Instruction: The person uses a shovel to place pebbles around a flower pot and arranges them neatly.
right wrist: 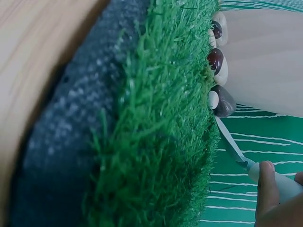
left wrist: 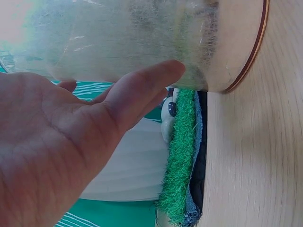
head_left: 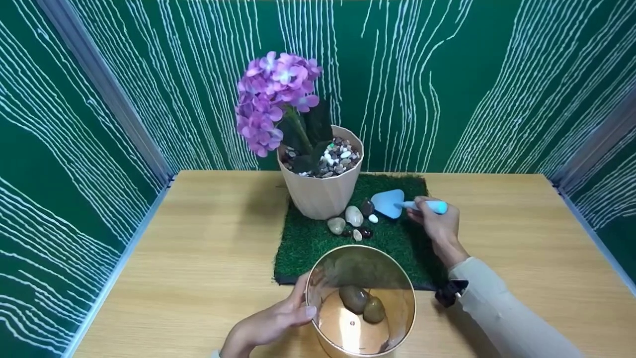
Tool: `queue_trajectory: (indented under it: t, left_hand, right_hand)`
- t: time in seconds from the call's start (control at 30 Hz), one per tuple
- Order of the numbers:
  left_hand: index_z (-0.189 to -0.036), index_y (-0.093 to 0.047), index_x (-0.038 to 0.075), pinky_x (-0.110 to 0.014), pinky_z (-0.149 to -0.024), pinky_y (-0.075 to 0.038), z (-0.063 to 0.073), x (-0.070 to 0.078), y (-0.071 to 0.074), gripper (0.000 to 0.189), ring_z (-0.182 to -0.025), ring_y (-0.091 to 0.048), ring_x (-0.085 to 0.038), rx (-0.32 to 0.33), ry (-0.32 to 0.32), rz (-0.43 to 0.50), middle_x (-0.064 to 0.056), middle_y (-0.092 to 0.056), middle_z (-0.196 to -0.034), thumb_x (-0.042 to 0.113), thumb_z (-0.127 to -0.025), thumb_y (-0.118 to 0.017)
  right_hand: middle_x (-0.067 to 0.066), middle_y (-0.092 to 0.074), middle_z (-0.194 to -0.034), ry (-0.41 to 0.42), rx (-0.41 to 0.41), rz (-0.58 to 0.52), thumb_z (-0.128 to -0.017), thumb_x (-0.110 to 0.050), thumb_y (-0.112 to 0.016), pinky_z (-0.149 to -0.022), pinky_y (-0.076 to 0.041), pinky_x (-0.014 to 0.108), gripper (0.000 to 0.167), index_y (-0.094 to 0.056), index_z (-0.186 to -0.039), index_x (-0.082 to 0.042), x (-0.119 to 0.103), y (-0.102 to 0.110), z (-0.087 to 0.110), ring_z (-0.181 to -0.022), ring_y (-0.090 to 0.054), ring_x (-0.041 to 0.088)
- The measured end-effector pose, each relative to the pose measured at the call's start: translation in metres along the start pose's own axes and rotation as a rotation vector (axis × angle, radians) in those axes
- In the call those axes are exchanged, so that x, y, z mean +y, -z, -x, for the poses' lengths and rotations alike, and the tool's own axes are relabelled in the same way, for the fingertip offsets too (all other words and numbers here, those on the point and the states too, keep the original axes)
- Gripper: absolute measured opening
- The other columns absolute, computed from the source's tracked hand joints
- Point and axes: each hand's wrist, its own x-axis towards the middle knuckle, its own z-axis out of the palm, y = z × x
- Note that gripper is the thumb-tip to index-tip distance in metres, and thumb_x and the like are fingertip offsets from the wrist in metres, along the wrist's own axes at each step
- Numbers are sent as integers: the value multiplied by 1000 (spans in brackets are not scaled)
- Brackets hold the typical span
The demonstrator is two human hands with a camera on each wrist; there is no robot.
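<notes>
My right hand [head_left: 439, 223] grips the pale handle of a small light-blue trowel [head_left: 389, 203]. The blade's tip is close to a dark stone [head_left: 367, 207] on the green turf mat [head_left: 308, 253]; in the right wrist view the trowel [right wrist: 229, 139] slants toward that stone. Around the side of a clear, gold-rimmed container [head_left: 410, 303] curves my left hand [head_left: 271, 318], its thumb against the wall. Two brown stones [head_left: 354, 298] lie inside on the container's bottom. In the left wrist view the hand [left wrist: 61, 127] touches the container wall [left wrist: 142, 38].
A whitish flowerpot [head_left: 320, 194] stands on the mat, filled with small pebbles [head_left: 343, 156] and holding a purple flower [head_left: 278, 94]. Several loose stones [head_left: 354, 216] lie before it. Green white-lined panels [head_left: 397, 89] enclose the wooden table [head_left: 208, 228] at the back and sides.
</notes>
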Motion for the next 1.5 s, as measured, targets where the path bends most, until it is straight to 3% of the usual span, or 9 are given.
queue_trajectory:
  t: [0.23, 0.4, 0.5, 0.63, 0.8, 1.03, 1.27, 1.5]
  left_hand:
    - [-177, 18, 1, -61, -139, -9, -2, 1, 0, 91, -174, 7, -51, -4, -18, -9, -30, 14, -188, 39, -120, -42]
    - [-177, 19, 2, -61, -139, -9, -2, 1, 0, 91, -175, 7, -50, -6, 1, 2, -29, 13, -188, 39, -120, -41]
    - [-177, 20, 2, -63, -139, -9, -1, 2, 0, 92, -175, 7, -51, -1, 11, -6, -29, 14, -188, 40, -119, -41]
    - [-177, 21, 2, -64, -139, -9, -1, 2, 0, 93, -174, 10, -52, -7, 9, -8, -30, 17, -187, 44, -120, -40]
    - [-176, 22, 3, -64, -138, -11, -1, 1, 0, 91, -173, 13, -54, -22, -3, 20, -30, 21, -186, 41, -121, -39]
    - [-177, 20, 3, -63, -137, -17, 1, 0, -1, 93, -174, 5, -54, 5, 11, -24, -31, 15, -187, 45, -120, -40]
    - [-177, 21, 3, -63, -136, -21, 0, 0, -1, 92, -174, 4, -55, -1, 2, -5, -32, 14, -187, 42, -120, -41]
    - [-176, 22, 2, -62, -137, -16, 0, 0, -1, 91, -174, 7, -55, -2, -6, 11, -32, 16, -187, 39, -120, -40]
  right_hand:
    - [-15, -83, -93, -42, -2, -85, -118, -22, -62, -92, -64, 19, 38, -63, -149, 1, -17, 13, 11, -89, -83, -2]
    - [-9, -86, -99, -66, -92, -212, -120, -21, -58, -94, -64, 20, 23, -69, -135, -7, -44, 25, 33, -94, -85, 4]
    - [-8, -86, -104, -49, -150, -234, -121, -21, -55, -96, -64, 21, 21, -74, -125, -13, -56, 30, 47, -97, -85, 6]
    - [-9, -85, -110, -32, -206, -228, -122, -21, -50, -100, -63, 22, 29, -78, -115, -23, -65, 35, 61, -101, -85, 7]
    - [-9, -84, -112, -42, -236, -240, -123, -22, -48, -100, -63, 22, 34, -80, -111, -25, -72, 42, 73, -101, -84, 8]
    - [-6, -85, -111, -30, -246, -214, -122, -24, -52, -97, -65, 24, 32, -82, -111, -22, -78, 49, 88, -97, -84, 10]
    - [-3, -87, -111, -22, -244, -158, -123, -19, -49, -94, -66, 25, 37, -84, -111, -20, -81, 52, 105, -95, -85, 11]
    - [3, -88, -109, 17, -259, -70, -122, -10, -48, -88, -68, 28, 36, -83, -115, -12, -84, 49, 123, -92, -86, 16]
